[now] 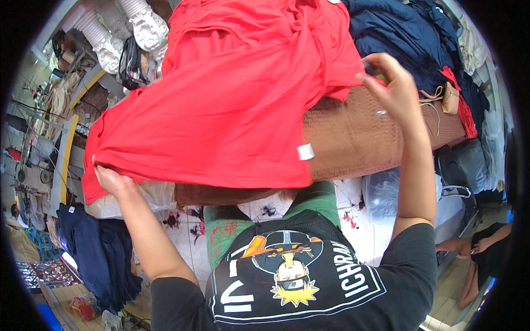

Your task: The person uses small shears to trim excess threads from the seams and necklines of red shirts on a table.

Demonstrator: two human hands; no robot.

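A red garment (221,127) is spread in front of me over a brown textured cloth, with more red cloth (259,22) heaped behind it. Near its lower edge a small white label (305,152) sticks out. My left hand (113,179) is closed on the garment's near left corner. Farther right, my right hand (396,91) is raised with fingers curled, thumb and fingertips by the red cloth's right edge. Something small, dark and yellowish shows between its fingers, and a bit of shiny metal below the palm; I cannot tell what it is.
Brown textured cloth (359,138) covers the surface ahead of me. Dark blue cloth (408,38) is heaped at the far right, near a small beige pouch (451,99). More dark blue cloth (99,254) hangs at left. Clear plastic (381,198) lies at right; another person's arms (469,248) show lower right.
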